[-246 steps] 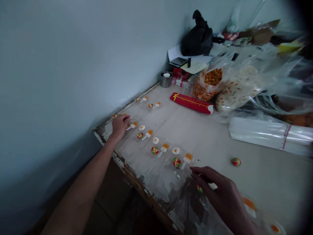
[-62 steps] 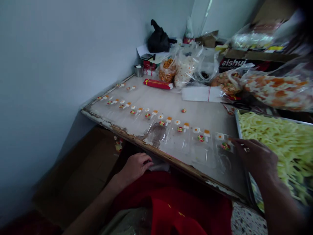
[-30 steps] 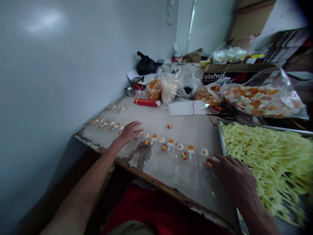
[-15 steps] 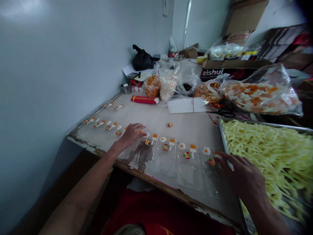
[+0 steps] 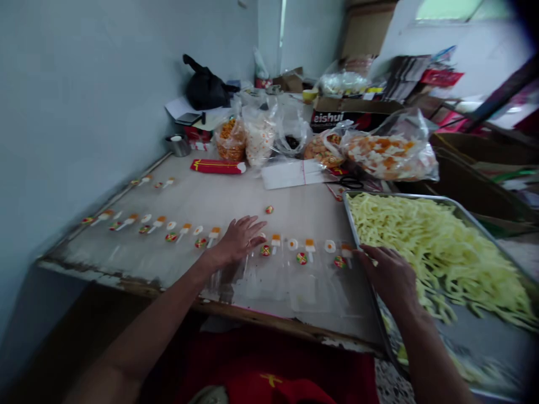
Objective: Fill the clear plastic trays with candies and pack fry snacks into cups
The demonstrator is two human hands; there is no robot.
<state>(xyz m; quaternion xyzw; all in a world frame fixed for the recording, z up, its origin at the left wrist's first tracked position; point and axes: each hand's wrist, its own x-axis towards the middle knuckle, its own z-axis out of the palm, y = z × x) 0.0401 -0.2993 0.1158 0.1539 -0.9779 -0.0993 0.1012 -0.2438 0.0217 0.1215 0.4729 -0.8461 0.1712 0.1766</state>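
My left hand (image 5: pixel 241 240) reaches over the row with its fingers stretched out, touching or just above a small white piece at the fingertips. My right hand (image 5: pixel 389 278) is at the tray's left edge, fingers bent, with a small white piece (image 5: pixel 374 262) showing at them; its exact kind is unclear. Along the table run round red-and-green pieces (image 5: pixel 301 258), orange-and-white brush-shaped pieces (image 5: pixel 310 247) and fried-egg-shaped pieces (image 5: pixel 330 246). Several lie on clear plastic sleeves (image 5: pixel 309 294). One round piece (image 5: pixel 269 210) lies apart, behind the row.
A metal tray (image 5: pixel 471 322) of pale yellow strips (image 5: pixel 438 241) stands at the right. Behind are a red packet (image 5: pixel 218 166), white strips (image 5: pixel 290 173), black scissors (image 5: pixel 350 183) and bags of small pieces (image 5: pixel 385 151). A wall borders the left.
The view has swung to the right, showing more of the tray. My right hand has shifted to the tray's edge with the small white piece. My left hand has moved right along the row.
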